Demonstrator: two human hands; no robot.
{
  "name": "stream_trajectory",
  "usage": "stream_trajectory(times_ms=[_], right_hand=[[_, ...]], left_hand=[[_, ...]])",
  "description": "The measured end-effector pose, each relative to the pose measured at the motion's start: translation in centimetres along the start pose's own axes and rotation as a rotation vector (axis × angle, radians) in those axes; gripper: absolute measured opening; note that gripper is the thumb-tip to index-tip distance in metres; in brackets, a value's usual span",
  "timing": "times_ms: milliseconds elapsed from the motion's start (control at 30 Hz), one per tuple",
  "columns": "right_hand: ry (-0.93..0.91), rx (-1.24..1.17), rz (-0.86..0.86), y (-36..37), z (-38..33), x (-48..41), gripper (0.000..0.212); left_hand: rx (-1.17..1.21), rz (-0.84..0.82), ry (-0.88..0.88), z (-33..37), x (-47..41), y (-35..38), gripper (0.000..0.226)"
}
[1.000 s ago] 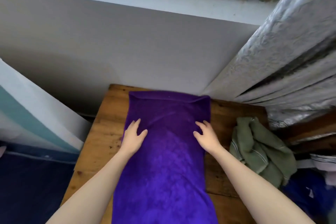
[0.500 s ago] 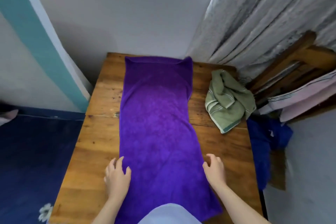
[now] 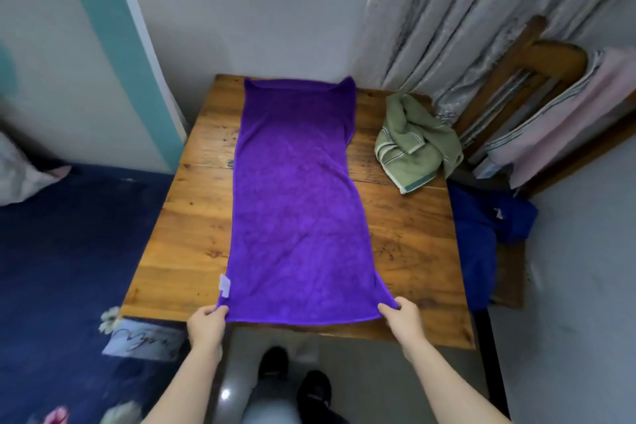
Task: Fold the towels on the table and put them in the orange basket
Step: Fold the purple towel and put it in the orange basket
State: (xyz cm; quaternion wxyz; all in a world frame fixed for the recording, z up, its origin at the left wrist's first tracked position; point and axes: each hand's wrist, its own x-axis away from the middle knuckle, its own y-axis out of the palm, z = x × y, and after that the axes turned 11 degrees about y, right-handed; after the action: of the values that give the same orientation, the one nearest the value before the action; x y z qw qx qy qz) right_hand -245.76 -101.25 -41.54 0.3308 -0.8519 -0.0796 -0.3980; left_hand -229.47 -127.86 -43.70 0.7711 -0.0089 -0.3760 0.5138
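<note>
- The left hand (image 3: 206,322) pinches the near left corner of the purple towel (image 3: 296,203); its fingers are curled round the hem.
- The right hand (image 3: 402,318) pinches the near right corner likewise.
- The towel lies flat on the wooden table (image 3: 413,251), its long axis running straight away from both hands to the far edge.
- Judged from this, the fold goes near end to far end, both hands equally placed.
- A crumpled green towel (image 3: 416,144) waits far right.
- The orange basket is not visible.

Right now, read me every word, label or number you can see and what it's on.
No text is legible.
Pale tag on the purple towel: too small to read.
Dark cursive script on a pale patch of the blue bedding: blurred.
White tag on the blue cloth: too small.
</note>
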Motion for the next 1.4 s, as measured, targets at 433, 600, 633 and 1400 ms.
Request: stream_trajectory(times_ms=[433, 600, 633, 1400], right_hand=[[0.305, -0.762, -0.334, 1.4, 5.1, 10.6, 0.014], [0.272, -0.777, -0.186, 3.0, 6.1, 13.3, 0.014], [0.262, -0.758, -0.152, 3.0, 6.4, 13.8, 0.011], [-0.104, -0.529, -0.112, 1.0, 5.4, 19.2, 0.036]], left_hand=[[0.418, -0.296, -0.04, -2.6, 3.5, -13.6, 0.02], [0.404, -0.309, 0.007, -2.6, 3.5, -15.4, 0.011], [0.414, -0.306, 0.025, -2.6, 3.5, -15.8, 0.015], [0.502, -0.551, 0.296, -2.0, 3.7, -22.4, 0.045]])
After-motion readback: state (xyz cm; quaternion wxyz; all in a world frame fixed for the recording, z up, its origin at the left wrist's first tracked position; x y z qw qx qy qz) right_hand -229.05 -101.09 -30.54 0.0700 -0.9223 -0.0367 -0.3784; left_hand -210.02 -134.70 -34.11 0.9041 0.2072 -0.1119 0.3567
